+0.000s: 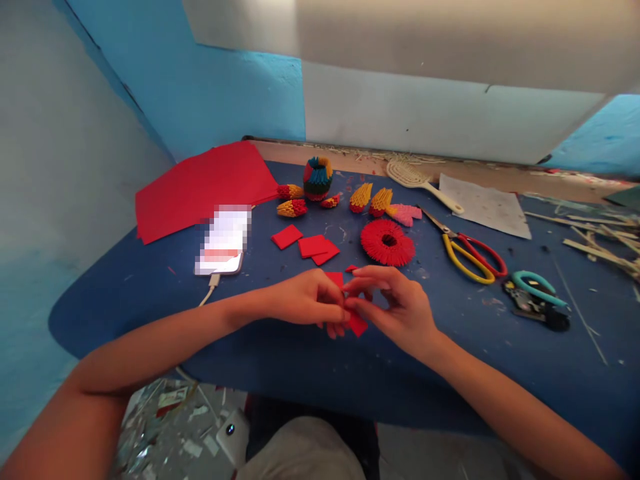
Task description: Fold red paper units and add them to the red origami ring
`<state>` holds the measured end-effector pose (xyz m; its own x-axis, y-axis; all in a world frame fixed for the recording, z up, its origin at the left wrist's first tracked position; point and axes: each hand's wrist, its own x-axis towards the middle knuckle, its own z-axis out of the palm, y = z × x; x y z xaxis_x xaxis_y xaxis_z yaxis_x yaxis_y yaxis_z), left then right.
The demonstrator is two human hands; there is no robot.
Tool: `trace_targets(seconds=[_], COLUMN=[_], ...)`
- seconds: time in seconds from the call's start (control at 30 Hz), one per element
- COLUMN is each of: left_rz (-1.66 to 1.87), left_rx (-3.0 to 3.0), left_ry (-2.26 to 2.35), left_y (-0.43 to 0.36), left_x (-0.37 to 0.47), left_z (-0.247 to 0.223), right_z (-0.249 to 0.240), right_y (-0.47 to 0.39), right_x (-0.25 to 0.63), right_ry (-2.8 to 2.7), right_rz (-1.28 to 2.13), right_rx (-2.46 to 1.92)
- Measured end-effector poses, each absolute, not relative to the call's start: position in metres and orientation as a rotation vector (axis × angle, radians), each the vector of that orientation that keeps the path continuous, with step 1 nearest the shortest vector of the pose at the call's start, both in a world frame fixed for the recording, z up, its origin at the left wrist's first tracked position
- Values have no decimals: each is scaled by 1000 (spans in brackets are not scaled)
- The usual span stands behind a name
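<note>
Head view: two bare hands work at a small red paper piece (pixel 358 324) over a blue desk (pixel 280 360).
The left hand (pixel 317 301) and right hand (pixel 395 308) meet, thumbs and bent fingers nearly closed in a pinch on the paper; their fingertips hide its upper part, so its full shape cannot be told. Just beyond lie flat red paper slips (pixel 287 237), some overlapping, and a spiky red paper ring (pixel 388 243). To the left, a glowing phone (pixel 223 240) has a pixelated, unreadable screen; to the right, a teal-handled tool (pixel 539 288) merges with dark, indistinct parts. Both upper arms are cut off.
</note>
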<state>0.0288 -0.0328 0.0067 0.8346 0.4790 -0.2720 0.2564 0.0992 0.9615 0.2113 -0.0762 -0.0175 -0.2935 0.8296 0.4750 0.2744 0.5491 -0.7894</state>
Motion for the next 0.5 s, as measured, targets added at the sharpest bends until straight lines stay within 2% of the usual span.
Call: trace_targets(seconds=[0.3, 0.5], left_rz=[396, 353], left_rx=[1435, 1440], left_ry=[756, 809], left_y=[-20, -21], left_x=[24, 26], left_z=[2, 2], right_z=[-13, -16], right_y=[-64, -66], right_x=[227, 227], right_ry=[-2184, -2156], right_rz=[39, -115], right_rx=[-804, -791])
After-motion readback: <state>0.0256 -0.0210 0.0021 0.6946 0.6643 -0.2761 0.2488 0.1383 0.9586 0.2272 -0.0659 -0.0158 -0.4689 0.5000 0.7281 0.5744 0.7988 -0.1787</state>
